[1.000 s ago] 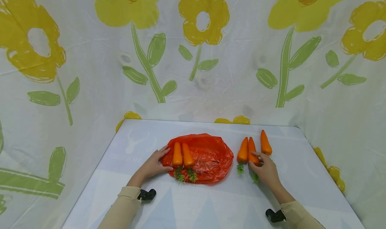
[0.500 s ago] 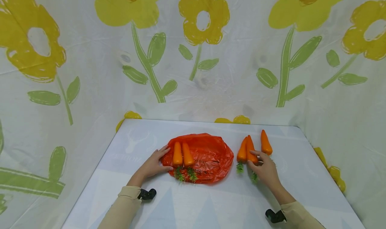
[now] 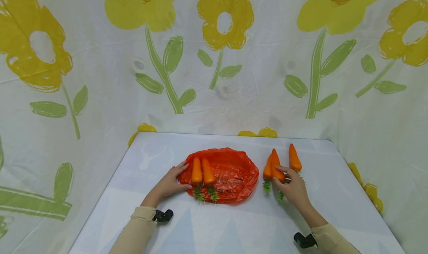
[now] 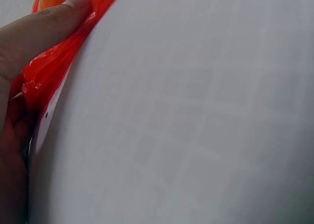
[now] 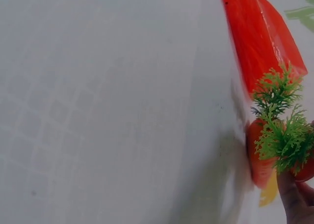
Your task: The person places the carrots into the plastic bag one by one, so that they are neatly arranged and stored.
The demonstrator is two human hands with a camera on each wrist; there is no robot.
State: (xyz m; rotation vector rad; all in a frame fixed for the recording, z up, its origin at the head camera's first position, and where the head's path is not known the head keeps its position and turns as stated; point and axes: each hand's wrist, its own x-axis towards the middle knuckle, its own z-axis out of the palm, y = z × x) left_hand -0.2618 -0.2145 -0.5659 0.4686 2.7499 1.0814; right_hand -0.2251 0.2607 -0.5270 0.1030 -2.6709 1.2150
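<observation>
My left hand (image 3: 171, 181) rests at the left edge of a flattened red plastic bag (image 3: 234, 176), its thumb (image 4: 61, 23) against the plastic in the left wrist view. On the bag lie two carrots, one on the left (image 3: 196, 172) and one beside it (image 3: 208, 172), green tops toward me. My right hand (image 3: 294, 187) pinches a carrot (image 3: 276, 165) near its leafy end, between thumb and fingers. That carrot lies against another carrot (image 3: 267, 168) and partly covers it. In the right wrist view, green leaves (image 5: 287, 138) hide much of the held carrot.
A single carrot (image 3: 294, 158) lies farther back, right of the pair, its leafy end partly behind my right hand. The white table (image 3: 214, 228) ends at a flower-printed curtain (image 3: 260, 98) at the back and sides.
The carrot in my right hand has shifted left, closing the gap to the carrot beside it. My left hand, the bag and the two carrots on it stay put.
</observation>
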